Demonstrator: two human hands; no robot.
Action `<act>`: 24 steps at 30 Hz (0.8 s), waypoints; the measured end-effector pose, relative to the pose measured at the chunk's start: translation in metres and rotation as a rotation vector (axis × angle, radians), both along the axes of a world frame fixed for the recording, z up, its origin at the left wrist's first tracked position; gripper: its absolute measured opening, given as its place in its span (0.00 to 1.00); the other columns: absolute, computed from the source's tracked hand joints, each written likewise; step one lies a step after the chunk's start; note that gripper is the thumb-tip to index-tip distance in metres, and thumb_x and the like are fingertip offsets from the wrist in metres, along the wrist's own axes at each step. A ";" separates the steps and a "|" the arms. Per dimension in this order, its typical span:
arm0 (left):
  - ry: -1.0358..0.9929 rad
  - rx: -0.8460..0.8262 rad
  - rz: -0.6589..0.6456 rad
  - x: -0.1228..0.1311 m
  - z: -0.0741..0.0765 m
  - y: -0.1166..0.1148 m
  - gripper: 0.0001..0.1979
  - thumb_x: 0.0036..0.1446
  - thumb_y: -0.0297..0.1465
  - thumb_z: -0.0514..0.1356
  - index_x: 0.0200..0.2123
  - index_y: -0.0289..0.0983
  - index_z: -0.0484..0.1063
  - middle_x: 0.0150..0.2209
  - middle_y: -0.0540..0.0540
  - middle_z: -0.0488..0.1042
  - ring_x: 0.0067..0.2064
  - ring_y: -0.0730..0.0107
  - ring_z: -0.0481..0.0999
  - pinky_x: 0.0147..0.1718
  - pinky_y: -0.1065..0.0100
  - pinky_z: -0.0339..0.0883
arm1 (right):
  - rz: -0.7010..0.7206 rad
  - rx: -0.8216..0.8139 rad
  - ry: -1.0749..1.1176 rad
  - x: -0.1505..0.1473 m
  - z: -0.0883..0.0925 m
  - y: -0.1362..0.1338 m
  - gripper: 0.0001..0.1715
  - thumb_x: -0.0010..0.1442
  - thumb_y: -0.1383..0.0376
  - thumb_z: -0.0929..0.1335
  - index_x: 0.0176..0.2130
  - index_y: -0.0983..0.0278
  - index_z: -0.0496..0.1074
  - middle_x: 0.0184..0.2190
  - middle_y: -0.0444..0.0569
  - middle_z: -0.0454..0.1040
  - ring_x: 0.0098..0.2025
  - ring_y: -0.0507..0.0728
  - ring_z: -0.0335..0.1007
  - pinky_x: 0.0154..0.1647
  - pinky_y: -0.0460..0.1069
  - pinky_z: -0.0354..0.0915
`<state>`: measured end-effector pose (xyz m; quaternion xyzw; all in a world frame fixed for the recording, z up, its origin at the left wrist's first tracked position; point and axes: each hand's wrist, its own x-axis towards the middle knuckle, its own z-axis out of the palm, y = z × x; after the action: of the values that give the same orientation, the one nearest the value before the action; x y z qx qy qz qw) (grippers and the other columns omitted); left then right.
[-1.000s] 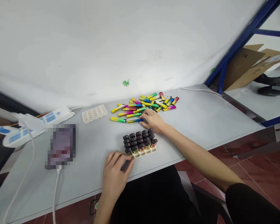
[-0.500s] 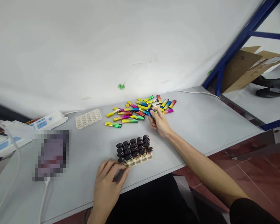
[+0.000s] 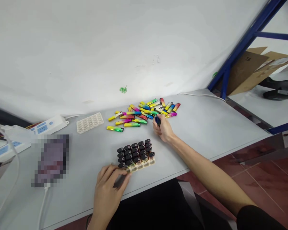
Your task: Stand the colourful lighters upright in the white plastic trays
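My right hand (image 3: 163, 128) is closed round a blue lighter (image 3: 157, 120), just in front of a loose pile of coloured lighters (image 3: 132, 125). Most of that lighter is hidden by the fingers. With thumb and fingertips, my left hand (image 3: 109, 187) grips the near left corner of a cream tray (image 3: 147, 164) with oval slots. Several rows of lighters with black tops (image 3: 135, 154) stand upright in the tray. Its nearest row shows open slots.
Another cream slotted tray (image 3: 90, 123) lies against the wall at left. Beyond it are white power strips (image 3: 46, 125), a blurred-out device (image 3: 51, 159) and a white cable (image 3: 42, 204). To the right stand a blue metal frame (image 3: 227, 76) and a cardboard box (image 3: 247, 70).
My right hand has drawn back slightly from the pile toward me, with the blue lighter in it. My left hand stays at the tray's corner; the whole view has shifted slightly.
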<state>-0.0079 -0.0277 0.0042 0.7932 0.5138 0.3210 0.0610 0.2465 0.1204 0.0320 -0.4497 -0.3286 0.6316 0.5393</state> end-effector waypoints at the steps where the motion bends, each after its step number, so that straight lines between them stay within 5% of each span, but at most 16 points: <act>1: 0.000 0.001 0.003 0.000 0.000 0.000 0.04 0.60 0.33 0.64 0.34 0.42 0.71 0.36 0.48 0.74 0.42 0.61 0.69 0.43 0.59 0.65 | 0.003 0.004 0.002 0.000 0.000 0.000 0.27 0.62 0.50 0.60 0.19 0.60 0.53 0.13 0.36 0.44 0.16 0.47 0.32 0.16 0.46 0.35; 7: -0.001 0.001 0.005 -0.001 -0.001 0.000 0.04 0.60 0.33 0.64 0.34 0.42 0.71 0.35 0.48 0.74 0.42 0.61 0.69 0.43 0.59 0.65 | -0.001 -0.013 0.012 0.000 0.000 -0.001 0.31 0.60 0.42 0.62 0.19 0.60 0.53 0.13 0.35 0.42 0.16 0.47 0.32 0.16 0.46 0.34; 20: -0.011 -0.005 0.005 0.000 0.001 -0.001 0.04 0.61 0.33 0.63 0.34 0.41 0.71 0.35 0.48 0.74 0.41 0.62 0.70 0.43 0.59 0.66 | -0.009 -0.026 -0.069 -0.002 -0.005 0.000 0.29 0.62 0.45 0.60 0.20 0.60 0.56 0.13 0.35 0.44 0.15 0.47 0.34 0.16 0.45 0.36; 24: -0.014 -0.005 0.005 0.000 0.000 0.000 0.04 0.61 0.32 0.63 0.34 0.41 0.71 0.34 0.49 0.74 0.41 0.62 0.69 0.43 0.59 0.65 | -0.025 0.074 -0.116 -0.004 -0.009 0.001 0.28 0.62 0.43 0.59 0.26 0.61 0.63 0.17 0.37 0.52 0.16 0.47 0.42 0.16 0.45 0.42</act>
<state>-0.0076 -0.0280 0.0047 0.7895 0.5160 0.3257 0.0658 0.2429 0.1215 0.0231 -0.4692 -0.3769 0.5851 0.5435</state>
